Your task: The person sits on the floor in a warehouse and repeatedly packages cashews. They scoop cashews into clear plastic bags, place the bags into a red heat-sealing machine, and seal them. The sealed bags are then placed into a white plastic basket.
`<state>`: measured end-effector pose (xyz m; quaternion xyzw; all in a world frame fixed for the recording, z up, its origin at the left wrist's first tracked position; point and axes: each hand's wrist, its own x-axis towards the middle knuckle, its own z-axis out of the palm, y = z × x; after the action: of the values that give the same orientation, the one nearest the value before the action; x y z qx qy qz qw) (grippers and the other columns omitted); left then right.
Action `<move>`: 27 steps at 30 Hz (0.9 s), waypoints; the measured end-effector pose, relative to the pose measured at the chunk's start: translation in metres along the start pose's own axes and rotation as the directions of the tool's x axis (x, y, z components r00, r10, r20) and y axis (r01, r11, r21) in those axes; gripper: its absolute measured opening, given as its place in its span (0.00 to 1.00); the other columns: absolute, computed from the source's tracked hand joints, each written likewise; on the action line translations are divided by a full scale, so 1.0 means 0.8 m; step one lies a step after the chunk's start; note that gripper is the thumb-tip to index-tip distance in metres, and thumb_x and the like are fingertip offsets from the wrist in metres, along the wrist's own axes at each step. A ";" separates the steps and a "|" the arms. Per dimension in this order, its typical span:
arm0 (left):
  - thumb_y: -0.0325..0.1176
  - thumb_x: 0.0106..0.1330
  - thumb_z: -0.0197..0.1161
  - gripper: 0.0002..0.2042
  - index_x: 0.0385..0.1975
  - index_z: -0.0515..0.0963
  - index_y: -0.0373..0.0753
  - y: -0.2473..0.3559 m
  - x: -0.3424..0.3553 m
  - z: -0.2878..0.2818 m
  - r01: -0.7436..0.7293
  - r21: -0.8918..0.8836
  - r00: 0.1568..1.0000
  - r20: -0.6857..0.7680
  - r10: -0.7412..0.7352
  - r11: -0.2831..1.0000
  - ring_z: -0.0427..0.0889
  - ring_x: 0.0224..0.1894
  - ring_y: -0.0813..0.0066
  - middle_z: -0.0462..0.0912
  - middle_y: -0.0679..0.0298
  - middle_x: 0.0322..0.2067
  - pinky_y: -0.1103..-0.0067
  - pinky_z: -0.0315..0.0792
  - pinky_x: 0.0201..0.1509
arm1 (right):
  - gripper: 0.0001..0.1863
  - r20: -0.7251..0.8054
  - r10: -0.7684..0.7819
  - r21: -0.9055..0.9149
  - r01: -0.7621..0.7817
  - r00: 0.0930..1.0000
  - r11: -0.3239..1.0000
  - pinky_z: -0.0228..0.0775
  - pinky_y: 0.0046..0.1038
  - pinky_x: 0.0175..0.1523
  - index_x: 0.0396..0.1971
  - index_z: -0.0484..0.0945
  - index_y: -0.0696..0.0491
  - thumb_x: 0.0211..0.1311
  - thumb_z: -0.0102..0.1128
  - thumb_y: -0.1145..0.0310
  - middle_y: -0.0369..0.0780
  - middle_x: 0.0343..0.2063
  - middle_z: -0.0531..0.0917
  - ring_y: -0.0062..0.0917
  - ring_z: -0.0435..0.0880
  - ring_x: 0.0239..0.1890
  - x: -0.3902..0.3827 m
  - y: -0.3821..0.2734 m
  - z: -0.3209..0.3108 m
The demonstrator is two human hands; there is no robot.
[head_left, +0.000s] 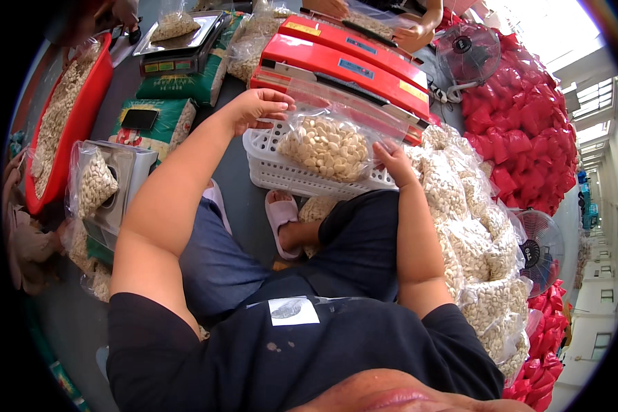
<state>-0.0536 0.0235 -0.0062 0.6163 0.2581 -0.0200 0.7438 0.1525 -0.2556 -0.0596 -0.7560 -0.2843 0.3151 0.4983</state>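
A clear plastic bag of pale, flat seeds lies tilted over a white perforated plastic basket in front of my knees. My left hand has its fingers bent at the bag's upper left edge, pinching the film. At the right edge, my right hand grips the clear film between thumb and fingers. Just beyond the basket stands a red bag sealer with a long dark bar, its near side close to the bag. The seeds look like pumpkin seeds.
Another red sealer stands behind, with another person's hands at it. Filled seed bags pile up at my right, near red packets and fans. Leftward are a scale, green sacks and a red tub.
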 end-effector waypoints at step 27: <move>0.41 0.58 0.56 0.10 0.34 0.75 0.43 0.023 0.054 -0.006 -0.163 -0.210 0.984 0.035 0.174 0.964 0.76 0.30 0.81 0.78 0.72 0.29 0.82 0.71 0.35 | 0.14 -0.946 -0.241 -0.325 0.621 -0.218 0.714 0.60 0.19 0.22 0.16 0.68 0.50 0.58 0.52 0.61 0.29 0.13 0.66 0.15 0.64 0.14 -0.445 -0.180 -0.194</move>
<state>-0.0116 0.0447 -0.0078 0.5546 0.1856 0.0537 0.8094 0.0259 -0.5600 0.1910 -0.5123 -0.0504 -0.4711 0.7163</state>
